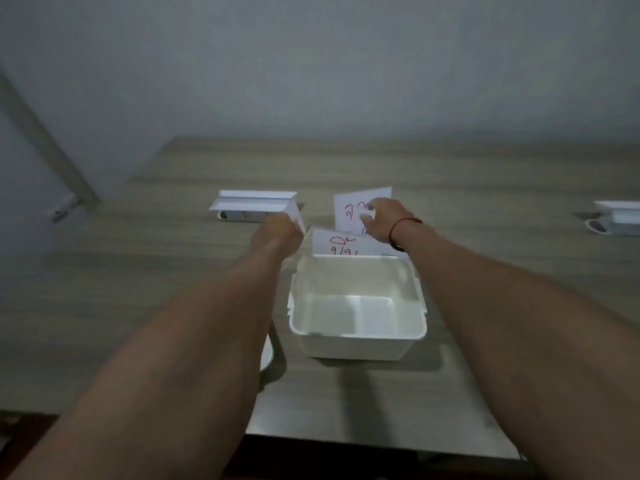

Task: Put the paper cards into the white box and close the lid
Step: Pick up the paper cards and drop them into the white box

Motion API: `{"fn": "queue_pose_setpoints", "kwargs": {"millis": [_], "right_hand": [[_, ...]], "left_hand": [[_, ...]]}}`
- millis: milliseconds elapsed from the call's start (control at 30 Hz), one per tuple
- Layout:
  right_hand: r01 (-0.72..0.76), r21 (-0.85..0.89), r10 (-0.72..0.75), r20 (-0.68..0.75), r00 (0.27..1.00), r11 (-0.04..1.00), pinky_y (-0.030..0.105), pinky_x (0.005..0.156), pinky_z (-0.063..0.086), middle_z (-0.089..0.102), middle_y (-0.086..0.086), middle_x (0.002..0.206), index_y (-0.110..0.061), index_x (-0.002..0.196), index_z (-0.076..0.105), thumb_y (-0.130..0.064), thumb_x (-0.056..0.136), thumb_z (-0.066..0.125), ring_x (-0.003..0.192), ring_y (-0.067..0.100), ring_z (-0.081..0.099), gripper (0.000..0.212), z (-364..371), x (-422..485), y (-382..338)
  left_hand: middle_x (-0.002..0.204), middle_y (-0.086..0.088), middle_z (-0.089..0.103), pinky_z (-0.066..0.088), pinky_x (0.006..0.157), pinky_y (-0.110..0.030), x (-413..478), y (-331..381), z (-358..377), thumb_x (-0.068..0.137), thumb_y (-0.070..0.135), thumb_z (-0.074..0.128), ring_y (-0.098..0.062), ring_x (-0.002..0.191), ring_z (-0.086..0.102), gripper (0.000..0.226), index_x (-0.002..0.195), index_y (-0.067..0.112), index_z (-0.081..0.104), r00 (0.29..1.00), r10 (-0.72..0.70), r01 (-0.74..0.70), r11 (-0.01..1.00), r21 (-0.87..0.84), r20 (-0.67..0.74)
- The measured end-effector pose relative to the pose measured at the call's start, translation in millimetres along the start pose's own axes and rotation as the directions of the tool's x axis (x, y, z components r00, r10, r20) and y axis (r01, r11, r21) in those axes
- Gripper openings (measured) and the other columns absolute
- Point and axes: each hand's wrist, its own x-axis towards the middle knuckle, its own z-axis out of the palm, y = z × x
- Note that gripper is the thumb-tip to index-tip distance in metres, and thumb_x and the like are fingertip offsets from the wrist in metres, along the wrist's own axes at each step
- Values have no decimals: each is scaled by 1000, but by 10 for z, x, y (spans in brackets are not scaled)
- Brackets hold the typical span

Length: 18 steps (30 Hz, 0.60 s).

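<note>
Reaching forward over the wooden table [485,188], you have both arms stretched past the white box [356,306], which sits open-topped near the front edge with nothing visible inside it. Your right hand [382,220] is at the far paper card [349,207], fingers curled against its face where the red writing runs, and a red string bracelet [403,225] circles that wrist — whether the fingers actually pinch the card or only touch it is hard to tell through the blur. A second paper card [341,242], also marked in red, stands just behind the box's far rim, its lower part hidden by that rim. Your left hand [277,233] is loosely closed, knuckles up, just left of the second card; you cannot tell from here whether it grips anything. Beyond that hand a white folded stand [256,202] rests over a socket strip on the table, and a similar white piece [618,216] shows at the right edge. Beside the box, partly under your left forearm, a rounded white edge [267,356] peeks out — possibly the lid, though too little shows to be sure.
</note>
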Motion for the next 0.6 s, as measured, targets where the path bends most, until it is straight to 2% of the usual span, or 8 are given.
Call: {"fn": "queue_pose_setpoints", "kwargs": {"millis": [133, 267, 367, 467, 600], "right_hand": [[-32, -46, 36, 87, 996, 998, 42, 108, 37, 49, 14, 141, -10, 132, 50, -32, 96, 45, 130, 33, 46, 42, 376, 249, 196], [-25, -80, 35, 125, 992, 996, 42, 104, 40, 53, 15, 136, -10, 130, 49, -30, 96, 47, 125, 33, 50, 40, 662, 519, 356], [-37, -96, 52, 168, 984, 995, 45, 106, 41, 54, 16, 134, -10, 132, 47, -28, 94, 51, 124, 34, 51, 43, 796, 683, 458], [-54, -112, 75, 189, 979, 992, 44, 103, 44, 58, 17, 128, -10, 127, 51, -19, 92, 55, 119, 34, 55, 37, 900, 795, 531], [-61, -81, 74, 159, 985, 995, 40, 97, 48, 63, 15, 122, -13, 119, 61, -10, 93, 52, 112, 33, 61, 28, 998, 867, 529]], "left_hand": [[121, -24, 62, 49, 94, -41, 72, -176, 452, 101, 34, 25, -38, 109, 59, 51, 116, -2, 59, 996, -83, 85, 995, -45, 44], [115, -26, 62, 51, 94, -48, 122, -330, 839, 101, 42, 17, -39, 106, 60, 64, 118, -3, 58, 978, -191, 206, 956, -208, 89], [115, -30, 62, 51, 92, -52, 140, -384, 1028, 102, 36, 19, -43, 107, 60, 56, 115, -2, 58, 985, -150, 169, 938, -302, 84], [109, -27, 64, 52, 86, -50, 115, -395, 1147, 102, 36, 21, -43, 102, 61, 44, 94, 9, 55, 990, -139, 140, 933, -333, 25], [105, -20, 65, 54, 88, -49, 126, -385, 1189, 99, 46, 20, -40, 101, 62, 58, 110, 7, 61, 979, -205, 195, 941, -277, -5]]}}
